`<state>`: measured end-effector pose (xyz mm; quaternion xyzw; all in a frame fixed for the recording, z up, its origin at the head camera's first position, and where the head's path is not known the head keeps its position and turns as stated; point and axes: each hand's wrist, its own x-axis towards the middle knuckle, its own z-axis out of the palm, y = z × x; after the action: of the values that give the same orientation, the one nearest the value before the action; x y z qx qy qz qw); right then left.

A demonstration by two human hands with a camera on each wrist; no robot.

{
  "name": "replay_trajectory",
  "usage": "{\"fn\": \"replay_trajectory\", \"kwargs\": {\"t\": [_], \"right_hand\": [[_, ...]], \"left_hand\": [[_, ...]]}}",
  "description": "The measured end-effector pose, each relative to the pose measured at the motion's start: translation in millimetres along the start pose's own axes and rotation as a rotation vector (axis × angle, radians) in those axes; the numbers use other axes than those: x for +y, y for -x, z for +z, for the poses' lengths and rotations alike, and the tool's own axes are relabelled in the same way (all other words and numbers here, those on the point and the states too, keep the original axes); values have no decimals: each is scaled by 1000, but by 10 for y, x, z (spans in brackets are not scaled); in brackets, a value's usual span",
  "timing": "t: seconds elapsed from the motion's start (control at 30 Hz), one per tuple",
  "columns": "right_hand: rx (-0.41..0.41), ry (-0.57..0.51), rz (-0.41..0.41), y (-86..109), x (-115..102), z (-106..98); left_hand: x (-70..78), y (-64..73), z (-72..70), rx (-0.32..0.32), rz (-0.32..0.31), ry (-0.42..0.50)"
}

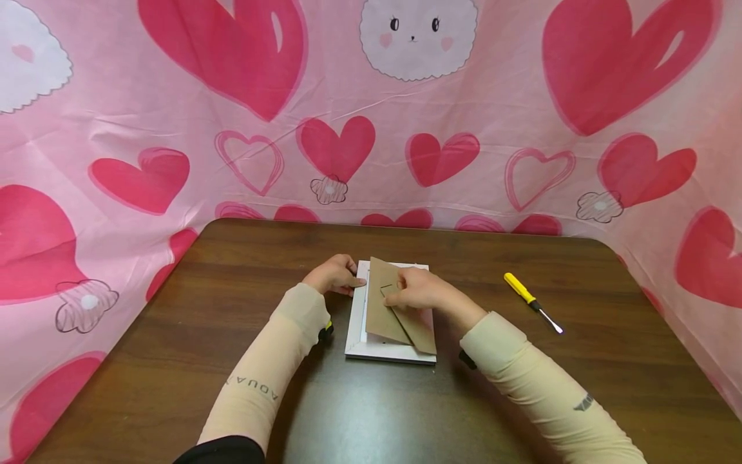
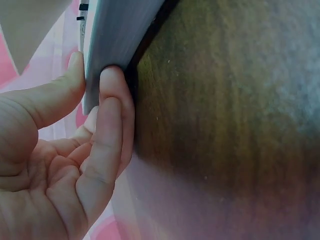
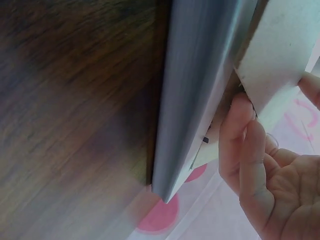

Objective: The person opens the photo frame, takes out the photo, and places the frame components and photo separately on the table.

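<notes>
A white picture frame (image 1: 356,322) lies on the brown table, its back side up. At its upper left edge my left hand (image 1: 335,275) pinches the rim, thumb on top and fingers against the outer side (image 2: 107,125). A brown backing board (image 1: 385,322) with a dark line across it sits tilted over the frame, raised out of its opening. My right hand (image 1: 423,290) grips this board, the thumb on its face. In the right wrist view, the fingers of that hand (image 3: 250,135) curl under the board's edge (image 3: 272,65). Small dark tabs (image 3: 205,140) show on the frame's inner rim.
A screwdriver (image 1: 524,293) with a yellow and black handle lies to the right on the wooden table (image 1: 174,361), blade towards the near right. A pink cloth with hearts (image 1: 371,96) hangs behind and beside the table.
</notes>
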<state>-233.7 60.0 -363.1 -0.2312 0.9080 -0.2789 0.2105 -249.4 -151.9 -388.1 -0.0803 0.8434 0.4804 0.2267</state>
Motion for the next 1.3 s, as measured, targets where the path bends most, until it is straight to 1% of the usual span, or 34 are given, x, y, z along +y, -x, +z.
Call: {"fn": "replay_trajectory", "kwargs": {"t": [0.13, 0.3, 0.43, 0.6, 1.0, 1.13, 1.3], "right_hand": [[1, -19, 0, 0, -16, -6], [14, -6, 17, -1, -41, -39], [12, -14, 29, 15, -48, -88], [17, -43, 26, 44, -40, -164], [36, -75, 35, 92, 6, -254], [47, -89, 28, 112, 53, -270], [54, -121, 47, 148, 133, -295]], "left_hand": [[7, 21, -6, 7, 0, -15], [12, 14, -10, -3, -6, -19], [7, -8, 3, -6, -12, -23], [6, 0, 6, 1, -21, -27], [14, 14, -9, 14, -52, -31], [17, 6, -11, 12, -66, -52], [23, 8, -17, 0, -79, -78]]}}
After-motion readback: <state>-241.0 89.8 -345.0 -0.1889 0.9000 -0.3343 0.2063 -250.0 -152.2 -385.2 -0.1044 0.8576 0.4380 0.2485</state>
